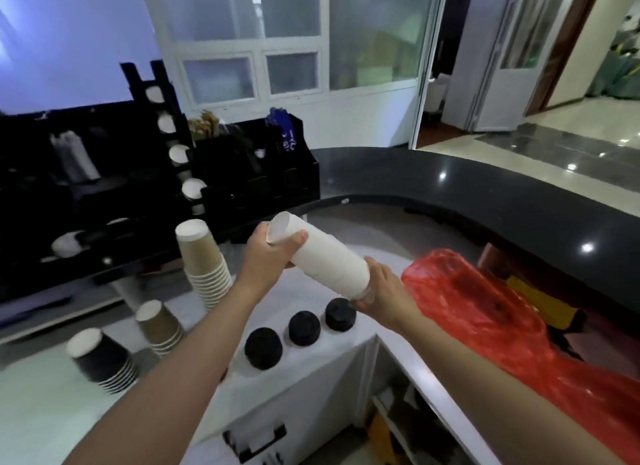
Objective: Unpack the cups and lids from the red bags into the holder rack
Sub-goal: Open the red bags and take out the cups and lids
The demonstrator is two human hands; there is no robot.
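1. The white counter [304,367] fills the lower middle, its corner jutting toward the camera; open shelves sit under its right edge.
2. A dark curved bar top [485,194] sweeps behind it from centre to right, glossy with ceiling-light spots; beyond lie a shiny tiled floor, glass-panelled white partitions and an open doorway.
3. The left hand [273,253] is closed around the open upper end of a tilted stack of white cups [322,260]; the right hand [384,291] pinches clear wrap at the lower end — the stack is held above the counter.
4. On the counter: three black lid stacks [304,327] in a diagonal row, two brown cup stacks [204,260], one black cup stack [100,359].
5. A red bag [491,312] lies crumpled at right, just beside the right hand.
6. The black holder rack [162,145] stands at rear left — white cup rims show in its round holes.
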